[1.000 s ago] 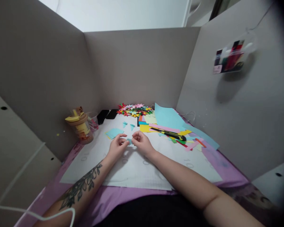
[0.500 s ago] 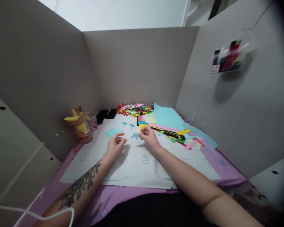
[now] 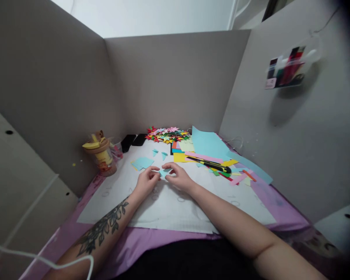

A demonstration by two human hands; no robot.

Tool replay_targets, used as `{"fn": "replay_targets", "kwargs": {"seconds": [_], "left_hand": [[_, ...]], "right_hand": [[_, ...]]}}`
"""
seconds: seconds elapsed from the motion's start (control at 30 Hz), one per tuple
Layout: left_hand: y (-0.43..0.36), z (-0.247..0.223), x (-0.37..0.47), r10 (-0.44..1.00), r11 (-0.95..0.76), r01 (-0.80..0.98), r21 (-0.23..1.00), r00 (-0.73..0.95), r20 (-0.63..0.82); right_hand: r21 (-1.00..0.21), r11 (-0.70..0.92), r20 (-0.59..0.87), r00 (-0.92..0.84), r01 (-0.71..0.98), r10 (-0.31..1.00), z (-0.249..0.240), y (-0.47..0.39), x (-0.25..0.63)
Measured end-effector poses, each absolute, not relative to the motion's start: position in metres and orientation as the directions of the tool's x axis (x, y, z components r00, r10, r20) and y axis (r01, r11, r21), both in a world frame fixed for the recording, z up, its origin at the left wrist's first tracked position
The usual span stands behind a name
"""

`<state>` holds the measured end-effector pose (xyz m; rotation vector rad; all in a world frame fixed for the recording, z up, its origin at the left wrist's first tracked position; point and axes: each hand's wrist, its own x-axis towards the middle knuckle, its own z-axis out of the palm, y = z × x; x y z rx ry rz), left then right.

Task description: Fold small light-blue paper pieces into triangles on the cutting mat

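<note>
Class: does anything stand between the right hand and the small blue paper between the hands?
Nothing visible does. The small blue paper is at the fingertips of the left hand, the right hand close beside it; whether that hand touches the paper is unclear. The cutter lies farther right.

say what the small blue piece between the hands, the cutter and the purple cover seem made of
Blue piece: probably matte paper, thin with no visible shine.
Cutter: black and yellow, its body likely hard plastic, from the rigid, moulded look.
Purple cover: fabric or thin plastic sheeting, creased and faintly shiny.
</note>
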<state>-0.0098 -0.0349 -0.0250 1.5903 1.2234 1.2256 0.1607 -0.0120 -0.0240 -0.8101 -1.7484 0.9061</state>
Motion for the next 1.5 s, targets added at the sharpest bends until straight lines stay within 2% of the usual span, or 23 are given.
{"fn": "replay_targets", "kwargs": {"seconds": [0.17,0.33,0.6,0.73,0.9,1.1,1.37,1.5], "left_hand": [[-0.036,-0.025,-0.008,0.961,-0.274,0.259,0.926,0.110,0.254],[-0.036,-0.024,-0.004,0.964,-0.263,0.266,0.928,0.123,0.237],[-0.032,-0.026,-0.009,0.984,-0.173,0.141,0.975,0.072,0.164],[-0.032,-0.026,-0.010,0.982,-0.185,0.230,0.955,0.075,0.172],[-0.033,-0.025,-0.011,0.951,-0.308,0.388,0.868,0.138,0.276],[-0.033,-0.024,-0.011,0.934,-0.354,0.413,0.839,0.189,0.302],[-0.036,-0.021,-0.010,0.947,-0.321,0.404,0.857,0.111,0.302],[-0.035,-0.021,-0.010,0.951,-0.300,0.368,0.880,0.048,0.304]], "right_hand": [[-0.916,0.402,0.395,-0.188,-0.001,0.900,-0.028,-0.005,0.159],[-0.927,0.372,0.371,-0.227,-0.041,0.900,-0.032,-0.004,0.158],[-0.941,0.329,0.338,-0.183,-0.078,0.923,-0.026,-0.006,0.160],[-0.901,0.433,0.414,-0.229,0.037,0.881,-0.024,-0.010,0.162],[-0.815,0.553,0.499,-0.275,0.176,0.822,-0.026,-0.013,0.158],[-0.723,0.641,0.571,-0.299,0.259,0.765,-0.027,-0.012,0.158],[-0.819,0.500,0.453,-0.220,0.281,0.864,-0.025,-0.014,0.158],[-0.916,0.383,0.349,-0.232,0.121,0.908,-0.027,-0.011,0.158]]}}
